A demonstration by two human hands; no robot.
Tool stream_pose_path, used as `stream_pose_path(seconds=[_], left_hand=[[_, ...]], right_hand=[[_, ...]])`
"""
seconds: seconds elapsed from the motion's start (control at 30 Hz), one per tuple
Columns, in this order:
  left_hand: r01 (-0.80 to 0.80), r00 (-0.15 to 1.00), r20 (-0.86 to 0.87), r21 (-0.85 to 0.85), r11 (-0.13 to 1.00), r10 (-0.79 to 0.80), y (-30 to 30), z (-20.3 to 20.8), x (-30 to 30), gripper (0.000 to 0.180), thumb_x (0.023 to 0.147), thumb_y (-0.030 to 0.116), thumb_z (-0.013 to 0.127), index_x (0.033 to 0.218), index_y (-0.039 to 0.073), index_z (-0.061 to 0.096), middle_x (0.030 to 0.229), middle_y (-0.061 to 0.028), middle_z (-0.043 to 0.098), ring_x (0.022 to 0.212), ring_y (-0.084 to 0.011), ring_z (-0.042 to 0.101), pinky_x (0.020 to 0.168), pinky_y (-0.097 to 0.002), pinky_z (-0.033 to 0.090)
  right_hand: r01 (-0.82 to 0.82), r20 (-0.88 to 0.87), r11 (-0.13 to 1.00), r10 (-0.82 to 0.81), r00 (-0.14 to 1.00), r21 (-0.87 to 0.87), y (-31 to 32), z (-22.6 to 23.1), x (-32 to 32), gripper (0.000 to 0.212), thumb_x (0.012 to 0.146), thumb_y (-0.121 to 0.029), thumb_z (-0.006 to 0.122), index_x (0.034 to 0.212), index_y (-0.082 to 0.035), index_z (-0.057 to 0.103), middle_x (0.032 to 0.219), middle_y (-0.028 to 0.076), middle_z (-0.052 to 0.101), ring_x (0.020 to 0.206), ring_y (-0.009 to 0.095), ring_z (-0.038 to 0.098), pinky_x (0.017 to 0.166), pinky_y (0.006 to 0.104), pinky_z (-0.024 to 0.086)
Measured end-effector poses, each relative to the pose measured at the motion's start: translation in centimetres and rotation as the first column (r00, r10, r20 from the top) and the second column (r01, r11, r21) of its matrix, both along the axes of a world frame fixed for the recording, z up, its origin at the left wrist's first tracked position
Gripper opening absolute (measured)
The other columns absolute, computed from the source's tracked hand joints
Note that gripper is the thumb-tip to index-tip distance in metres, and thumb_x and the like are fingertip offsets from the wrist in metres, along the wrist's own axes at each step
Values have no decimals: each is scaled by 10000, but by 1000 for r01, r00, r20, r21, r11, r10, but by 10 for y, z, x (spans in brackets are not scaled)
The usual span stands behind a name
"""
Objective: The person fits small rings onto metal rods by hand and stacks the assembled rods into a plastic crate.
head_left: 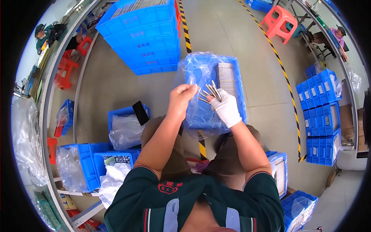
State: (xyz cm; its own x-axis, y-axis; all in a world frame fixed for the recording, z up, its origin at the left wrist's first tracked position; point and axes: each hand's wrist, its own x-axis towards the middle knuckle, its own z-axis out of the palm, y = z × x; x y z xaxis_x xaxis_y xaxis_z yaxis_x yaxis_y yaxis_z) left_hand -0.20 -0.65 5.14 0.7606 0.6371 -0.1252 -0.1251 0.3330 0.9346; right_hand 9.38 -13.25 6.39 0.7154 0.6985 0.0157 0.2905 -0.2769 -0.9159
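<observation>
My right hand, in a white glove with bare fingertips, is wrapped round several thin metal rods that fan out toward the upper left. My bare left hand is just left of their ends, thumb and fingers pressed together. What it pinches, if anything, is too small to tell. Both hands are over a blue plastic crate in front of my knees. A clear plastic bag lines the crate's left part. Along its right side lies a neat row of metal rods.
A tall stack of blue crates stands ahead left, with more blue crates at the right. A dark phone rests on a crate by my left knee. A red stool stands far right. Two people sit at benches on either side.
</observation>
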Motion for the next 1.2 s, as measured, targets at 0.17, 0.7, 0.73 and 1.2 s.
stream_pose_path(seconds=[0.17, 0.7, 0.73, 1.2], left_hand=[[51, 999, 5, -81, 995, -50, -1, -5, 0, 162, 781, 162, 650, 830, 7, 638, 676, 25, 549, 627, -35, 442, 581, -186, 349], [63, 998, -1, -4, 998, -63, 12, 1, -3, 164, 810, 201, 615, 822, 39, 632, 745, -20, 616, 662, -57, 501, 634, -206, 369], [133, 991, -4, -31, 991, -133, 12, 0, -4, 161, 811, 200, 612, 819, 40, 632, 751, -25, 620, 662, -60, 504, 636, -208, 369], [303, 951, -73, 16, 953, -301, 16, -1, -11, 149, 795, 145, 626, 820, -2, 623, 739, -13, 596, 680, -69, 502, 645, -219, 393]], right_hand=[[-29, 26, 999, 30, 999, -33, 0, 1, -3, 159, 766, -157, 616, 819, -14, 569, 574, 133, 527, 484, 202, 493, 493, 310, 404], [-180, -429, 983, 170, 887, 18, -4, 12, -1, 192, 834, -209, 579, 773, -29, 552, 534, -7, 487, 456, 58, 407, 420, 218, 317], [-204, -494, 979, 180, 850, 6, -5, 14, -2, 211, 841, -229, 578, 758, -38, 542, 529, -7, 483, 443, 56, 393, 410, 210, 301], [-206, -591, 978, 186, 785, 35, -8, 11, 0, 247, 845, -271, 572, 725, -59, 535, 511, -8, 466, 419, 55, 373, 387, 209, 256]])
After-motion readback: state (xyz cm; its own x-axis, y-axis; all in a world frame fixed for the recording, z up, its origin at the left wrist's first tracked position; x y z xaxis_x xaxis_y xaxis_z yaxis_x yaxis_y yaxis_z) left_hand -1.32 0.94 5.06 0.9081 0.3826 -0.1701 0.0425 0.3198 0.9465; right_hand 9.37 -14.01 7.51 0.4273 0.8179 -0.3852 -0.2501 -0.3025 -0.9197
